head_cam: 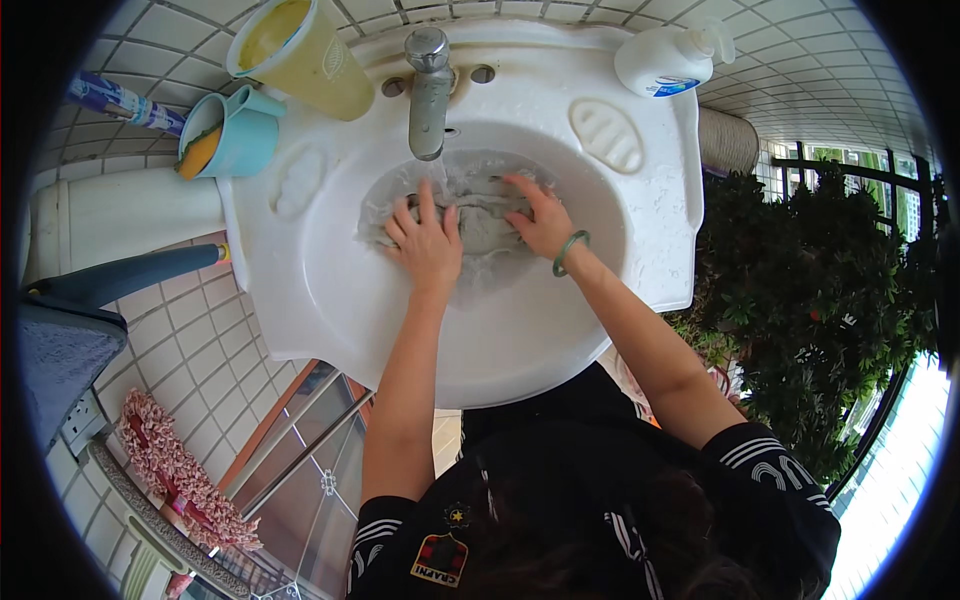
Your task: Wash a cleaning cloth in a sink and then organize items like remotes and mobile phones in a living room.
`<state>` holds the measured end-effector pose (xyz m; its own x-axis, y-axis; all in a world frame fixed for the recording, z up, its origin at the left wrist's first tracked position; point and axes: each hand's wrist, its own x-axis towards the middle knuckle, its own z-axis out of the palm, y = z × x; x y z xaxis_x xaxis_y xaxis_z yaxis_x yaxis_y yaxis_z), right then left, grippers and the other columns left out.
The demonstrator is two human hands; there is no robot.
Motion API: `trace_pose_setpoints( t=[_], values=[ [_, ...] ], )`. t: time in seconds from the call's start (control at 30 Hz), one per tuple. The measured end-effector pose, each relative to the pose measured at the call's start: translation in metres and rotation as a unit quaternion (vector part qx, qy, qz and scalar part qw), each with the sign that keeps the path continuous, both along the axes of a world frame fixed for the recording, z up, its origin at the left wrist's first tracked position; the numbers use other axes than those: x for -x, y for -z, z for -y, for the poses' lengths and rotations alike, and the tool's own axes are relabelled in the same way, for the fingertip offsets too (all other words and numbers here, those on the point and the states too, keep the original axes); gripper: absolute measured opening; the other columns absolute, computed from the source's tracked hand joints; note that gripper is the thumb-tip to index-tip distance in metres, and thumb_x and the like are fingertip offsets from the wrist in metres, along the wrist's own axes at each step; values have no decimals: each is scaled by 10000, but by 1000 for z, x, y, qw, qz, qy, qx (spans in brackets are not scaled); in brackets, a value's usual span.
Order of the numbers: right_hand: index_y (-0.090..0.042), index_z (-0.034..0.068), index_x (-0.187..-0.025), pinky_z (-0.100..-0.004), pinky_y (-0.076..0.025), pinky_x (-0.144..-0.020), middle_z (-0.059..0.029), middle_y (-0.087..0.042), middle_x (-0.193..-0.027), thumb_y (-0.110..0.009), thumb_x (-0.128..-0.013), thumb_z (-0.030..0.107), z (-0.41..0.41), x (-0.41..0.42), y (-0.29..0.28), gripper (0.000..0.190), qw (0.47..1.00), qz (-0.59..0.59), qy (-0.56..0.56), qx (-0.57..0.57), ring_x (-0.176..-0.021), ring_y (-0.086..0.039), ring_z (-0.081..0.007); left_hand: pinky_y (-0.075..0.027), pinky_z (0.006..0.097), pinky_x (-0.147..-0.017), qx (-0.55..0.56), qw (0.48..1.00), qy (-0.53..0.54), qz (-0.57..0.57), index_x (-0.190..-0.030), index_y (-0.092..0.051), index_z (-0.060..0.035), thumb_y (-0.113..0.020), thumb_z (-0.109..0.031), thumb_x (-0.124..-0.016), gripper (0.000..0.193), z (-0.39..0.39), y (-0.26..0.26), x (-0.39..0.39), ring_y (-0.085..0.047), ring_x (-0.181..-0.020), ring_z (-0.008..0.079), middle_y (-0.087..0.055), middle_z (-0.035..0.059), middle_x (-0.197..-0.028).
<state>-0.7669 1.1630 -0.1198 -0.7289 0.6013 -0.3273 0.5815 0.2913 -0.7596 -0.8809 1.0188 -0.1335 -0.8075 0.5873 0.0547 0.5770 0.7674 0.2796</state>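
A pale grey-green cloth (484, 229) lies in shallow water in the white washbasin (465, 360). My left hand (429, 244) rests on its left part, fingers spread and slightly blurred. At the cloth's right part is my right hand (544, 225), thumb and forefinger apart; its other fingers are partly hidden. A green bangle (571, 253) circles my right wrist. Water runs from the metal faucet (430, 97) onto the far side of the cloth, and ripples hide some of its edges.
A yellowish plastic tub (330, 67) leans at the back left, beside a light-blue cup (244, 139) holding a sponge (201, 154). A white pump bottle (664, 64) stands at the back right. Left hangs a pink mop head (176, 472); leafy plants (787, 300) grow at right.
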Motion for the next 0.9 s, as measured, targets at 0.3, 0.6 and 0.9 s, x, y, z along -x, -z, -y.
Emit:
trace_pose_setpoints(
  t=[0.3,0.6,0.9],
  values=[
    [-505,117,-1153,-326,-464,-789,-85,-483,-1165,-572,-836,252,11,13,9,350,856,-50,155,491,-906,-574,-241,-417,411,-783,-268,928,-113,232,-1139,-512,-108,-624,-218,-810,364,-23,28,-24,-523,-956,346,-507,182,-1114],
    [-553,44,-1062,-297,-467,-639,-29,-562,-893,-513,-886,273,38,17,-7,291,765,-170,295,547,-797,-538,-150,-427,343,-550,-293,922,-56,246,-700,-549,-49,-609,-315,-842,308,-48,-17,-37,-554,-592,260,-587,121,-681],
    [-570,2,-986,-279,-444,-634,-60,-578,-831,-519,-889,283,24,21,7,302,778,-146,311,526,-740,-527,-126,-415,386,-547,-293,947,25,130,-772,-540,-61,-532,-256,-878,222,-47,-18,-48,-536,-630,336,-565,135,-737]
  ],
)
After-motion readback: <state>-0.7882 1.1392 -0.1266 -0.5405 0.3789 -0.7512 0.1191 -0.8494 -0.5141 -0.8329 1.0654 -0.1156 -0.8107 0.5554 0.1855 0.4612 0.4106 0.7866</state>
